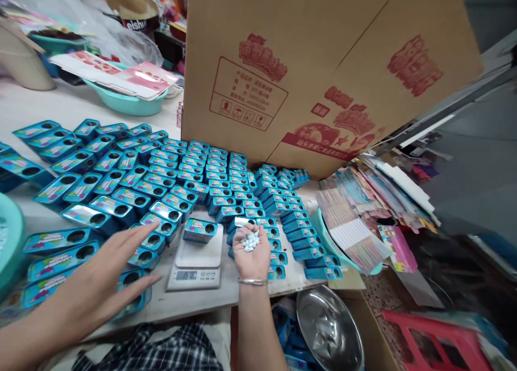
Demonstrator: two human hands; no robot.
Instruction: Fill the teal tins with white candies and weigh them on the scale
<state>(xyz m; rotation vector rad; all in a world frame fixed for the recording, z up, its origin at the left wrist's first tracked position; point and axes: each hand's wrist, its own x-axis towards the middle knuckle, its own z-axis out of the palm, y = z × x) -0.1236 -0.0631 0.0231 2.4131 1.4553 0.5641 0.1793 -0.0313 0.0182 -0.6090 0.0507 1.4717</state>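
Observation:
In the head view my left hand [100, 277] reaches in above the blue tins at the left, thumb and fingers apart and holding nothing. Palm up and cupped, my right hand [253, 260] carries a small heap of pale bluish-white candies [250, 242]. A white digital scale [197, 259] with a lit display lies between my hands. One blue tin [200, 229] with a round dark hole in its top rests on the scale plate, just left of my right hand. Many similar blue tins [163, 178] stand in rows around it, each with a hole in its top.
A large cardboard carton [307, 53] with red print rises behind the tins. At the left edge is a turquoise basin [10, 242]. Stacked printed sheets [359, 231] lie over another basin at the right. Below the table edge sit a steel bowl [343, 312] and a red stool [436, 333].

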